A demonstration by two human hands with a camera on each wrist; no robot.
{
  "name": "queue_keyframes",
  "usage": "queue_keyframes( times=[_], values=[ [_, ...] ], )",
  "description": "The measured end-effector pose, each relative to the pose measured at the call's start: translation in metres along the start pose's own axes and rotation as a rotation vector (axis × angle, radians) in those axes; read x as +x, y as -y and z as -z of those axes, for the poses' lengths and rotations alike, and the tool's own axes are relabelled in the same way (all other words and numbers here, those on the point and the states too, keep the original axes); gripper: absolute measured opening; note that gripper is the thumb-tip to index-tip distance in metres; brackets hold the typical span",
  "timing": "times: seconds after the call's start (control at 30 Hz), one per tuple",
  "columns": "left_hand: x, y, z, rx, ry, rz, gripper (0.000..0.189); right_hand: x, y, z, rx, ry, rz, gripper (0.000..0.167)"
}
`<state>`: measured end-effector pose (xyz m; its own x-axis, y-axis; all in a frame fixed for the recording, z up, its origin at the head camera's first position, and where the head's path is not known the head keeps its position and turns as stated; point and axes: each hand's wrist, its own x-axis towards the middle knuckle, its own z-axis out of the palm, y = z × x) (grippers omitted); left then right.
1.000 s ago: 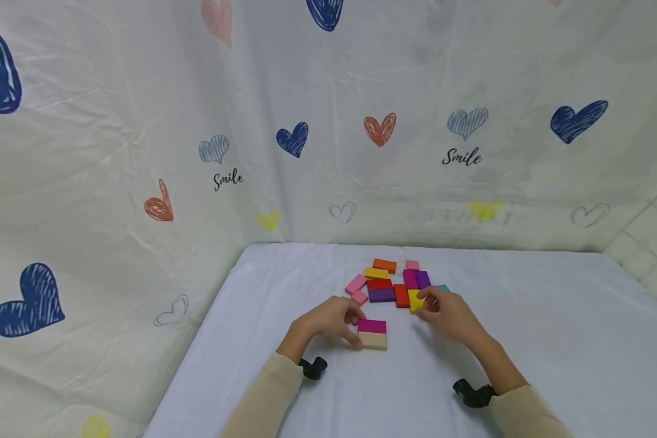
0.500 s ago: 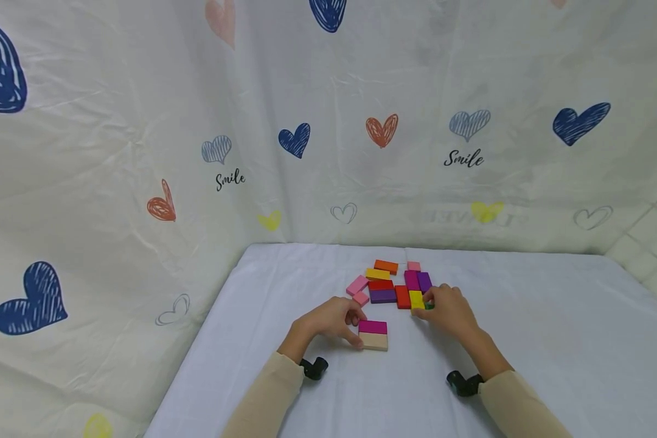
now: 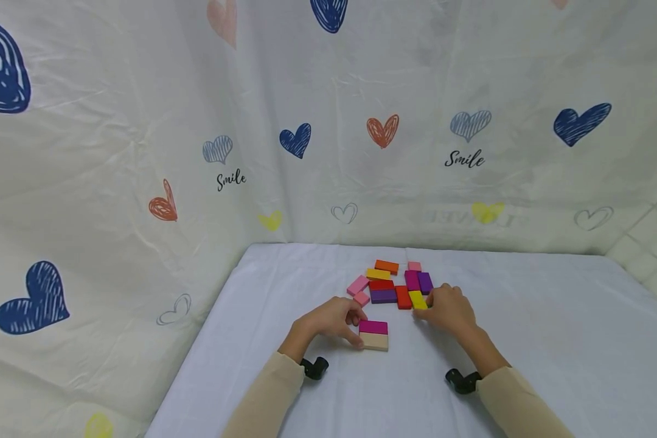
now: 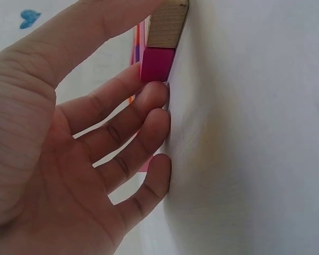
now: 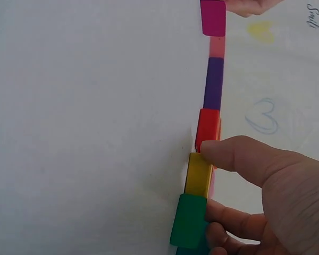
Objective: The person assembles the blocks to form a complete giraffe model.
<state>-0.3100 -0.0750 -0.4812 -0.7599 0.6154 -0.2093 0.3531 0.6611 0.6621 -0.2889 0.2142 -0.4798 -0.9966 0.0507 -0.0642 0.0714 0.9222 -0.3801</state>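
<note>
My left hand holds the left ends of two flat blocks that lie side by side, a magenta block and a beige wooden block. In the left wrist view its thumb is on the wooden block and a fingertip meets the magenta block. Further right, my right hand pinches a yellow block, which lies slightly turned beside an upright red block. The right wrist view shows the thumb at one end of the yellow block; a green block, hidden in the head view, adjoins it.
Behind the hands lie a red block, a purple block, a magenta block, a purple block, an orange block and pink blocks. A white cloth covers the table; a heart-patterned curtain hangs behind.
My right hand has moved slightly left and down around the yellow block, which has turned a little. The green and teal blocks seen earlier are now covered by it. The left hand stays still.
</note>
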Motion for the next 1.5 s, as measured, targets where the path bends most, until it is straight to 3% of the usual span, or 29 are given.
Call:
queue_keyframes(
  times=[0.3,0.5,0.77,0.93,1.17,1.5],
  values=[
    [0.000,0.001,0.000,-0.002,0.003,0.004,0.043,-0.004,-0.014,0.004,0.011,-0.056,0.007,0.041],
    [0.000,0.001,0.000,-0.002,0.005,-0.001,0.043,-0.011,-0.015,0.013,0.058,-0.074,0.054,0.045],
    [0.000,0.002,-0.001,0.000,0.005,-0.003,0.042,-0.026,-0.014,0.013,0.206,0.072,0.196,0.040],
    [0.001,0.002,-0.001,0.012,0.001,-0.006,0.042,-0.034,-0.013,0.006,0.222,0.147,0.247,0.039],
    [0.001,0.002,-0.001,0.014,-0.002,-0.008,0.041,-0.038,-0.012,0.000,0.232,0.227,0.269,0.034],
    [0.000,0.002,-0.001,0.012,-0.007,-0.003,0.042,-0.039,-0.014,-0.003,0.250,0.255,0.276,0.032]
  ],
)
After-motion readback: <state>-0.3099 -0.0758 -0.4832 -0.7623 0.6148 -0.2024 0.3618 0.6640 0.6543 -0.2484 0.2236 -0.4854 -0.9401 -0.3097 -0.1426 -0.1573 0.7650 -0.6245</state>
